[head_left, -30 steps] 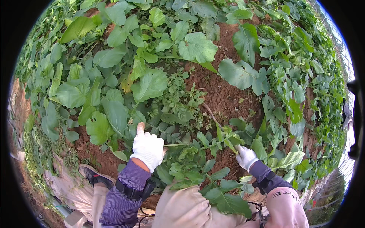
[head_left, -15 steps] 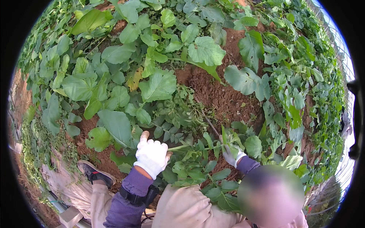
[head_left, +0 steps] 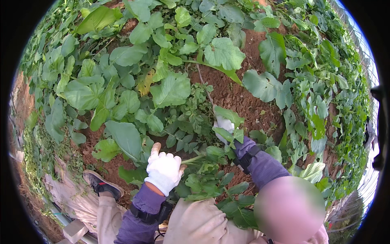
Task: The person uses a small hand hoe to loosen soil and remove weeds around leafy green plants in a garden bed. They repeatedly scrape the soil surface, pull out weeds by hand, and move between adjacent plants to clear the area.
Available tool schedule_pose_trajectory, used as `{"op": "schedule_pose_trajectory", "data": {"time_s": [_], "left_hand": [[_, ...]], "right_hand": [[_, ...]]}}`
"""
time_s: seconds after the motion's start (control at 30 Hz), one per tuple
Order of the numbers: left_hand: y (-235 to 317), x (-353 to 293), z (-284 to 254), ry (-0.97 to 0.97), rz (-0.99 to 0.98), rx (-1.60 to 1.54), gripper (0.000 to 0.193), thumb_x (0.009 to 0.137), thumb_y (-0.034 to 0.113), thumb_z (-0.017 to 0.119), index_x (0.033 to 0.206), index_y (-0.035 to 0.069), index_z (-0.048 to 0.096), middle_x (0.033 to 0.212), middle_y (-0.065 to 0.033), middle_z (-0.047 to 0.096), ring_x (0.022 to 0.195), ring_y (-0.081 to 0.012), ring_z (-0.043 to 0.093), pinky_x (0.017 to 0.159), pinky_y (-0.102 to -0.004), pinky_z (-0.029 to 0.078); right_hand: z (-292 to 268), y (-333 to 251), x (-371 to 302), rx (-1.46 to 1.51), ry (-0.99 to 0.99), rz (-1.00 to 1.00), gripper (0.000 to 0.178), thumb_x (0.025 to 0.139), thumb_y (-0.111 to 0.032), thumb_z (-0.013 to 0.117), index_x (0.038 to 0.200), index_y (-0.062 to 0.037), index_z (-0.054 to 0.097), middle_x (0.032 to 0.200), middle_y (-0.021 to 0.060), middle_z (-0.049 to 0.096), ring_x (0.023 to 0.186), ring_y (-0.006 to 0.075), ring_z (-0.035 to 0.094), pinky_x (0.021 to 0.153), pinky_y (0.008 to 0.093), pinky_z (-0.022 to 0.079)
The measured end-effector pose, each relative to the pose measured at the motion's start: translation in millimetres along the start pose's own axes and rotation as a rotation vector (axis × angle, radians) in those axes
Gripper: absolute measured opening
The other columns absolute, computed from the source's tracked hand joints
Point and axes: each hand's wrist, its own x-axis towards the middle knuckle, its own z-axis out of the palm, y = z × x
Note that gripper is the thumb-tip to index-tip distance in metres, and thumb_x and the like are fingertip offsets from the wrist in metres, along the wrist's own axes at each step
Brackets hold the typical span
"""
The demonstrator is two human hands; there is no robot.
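At the left, a dark shoe (head_left: 103, 185) with a pale sole edge is seen between eight and nine o'clock from the left hand (head_left: 163, 168). At ten o'clock from that hand, a broad blue-green leaf (head_left: 122, 137) is spread over the growth. A black wristband (head_left: 146, 215) is worn over the purple sleeve, between six and seven o'clock from the fist.

The left hand is covered by a white glove. Its fingers are curled into a fist, with one brownish tip pointed toward eleven o'clock. A pale green stem (head_left: 193, 159) is pinched by these fingers: its near end is hidden in the fist, and its visible length is extended between two and three o'clock, toward lobed green leaves (head_left: 201, 181). At five o'clock from the fist, a beige trouser knee (head_left: 197, 221) is partly overlapped by foliage.

A thin brownish stalk (head_left: 206, 89) is slanted down to the gloved right hand (head_left: 224, 123), which is placed at two o'clock from the left. The right fingers are largely covered by leaves; whether the stalk is gripped or only touched cannot be told. Reddish soil (head_left: 239, 103) is exposed at one o'clock from this hand.
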Motion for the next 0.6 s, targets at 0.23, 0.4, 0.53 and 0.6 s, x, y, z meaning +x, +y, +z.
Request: {"op": "schedule_pose_trajectory", "data": {"time_s": [0.23,0.4,0.53,0.6], "left_hand": [[0,-1,-5,-0.009,0.014,0.024,0.024,0.068,0.03,0.067,0.07,0.007,0.059,0.061,-0.0086,0.053,0.066,-0.026,0.055,0.097,-0.0464,0.033],[4,-2,-1,0.02,-0.006,0.014,0.024,0.068,0.029,0.067,0.07,0.007,0.059,0.061,-0.0087,0.053,0.066,-0.026,0.055,0.097,-0.0467,0.033],[6,-5,-1,0.034,-0.001,-0.023,0.023,0.067,0.028,0.067,0.069,0.007,0.058,0.06,-0.0087,0.053,0.065,-0.0262,0.055,0.097,-0.0471,0.034],[8,-3,-3,0.055,0.009,-0.033,0.023,0.067,0.028,0.068,0.069,0.007,0.057,0.06,-0.0087,0.052,0.065,-0.0263,0.054,0.096,-0.0474,0.034]], "right_hand": [[-65,13,-86,0.462,-0.454,0.437,0.062,0.085,-0.028,0.052,0.139,-0.0153,0.024,0.091,0.0168,0.059,0.079,0.0326,0.058,0.065,0.0416,0.045],[-24,14,-10,1.046,-0.562,0.775,0.048,0.093,-0.026,0.044,0.135,-0.0052,0.033,0.098,0.0045,0.057,0.08,0.0179,0.056,0.071,0.0332,0.046],[-20,0,-37,0.242,-0.624,0.408,0.05,0.089,-0.029,0.047,0.132,-0.0058,0.035,0.091,0.0067,0.057,0.075,0.02,0.056,0.07,0.0335,0.047],[-42,25,-106,0.098,-0.553,0.196,0.051,0.086,-0.028,0.048,0.131,-0.0094,0.035,0.086,0.0117,0.057,0.071,0.0234,0.056,0.07,0.0359,0.046]]}}
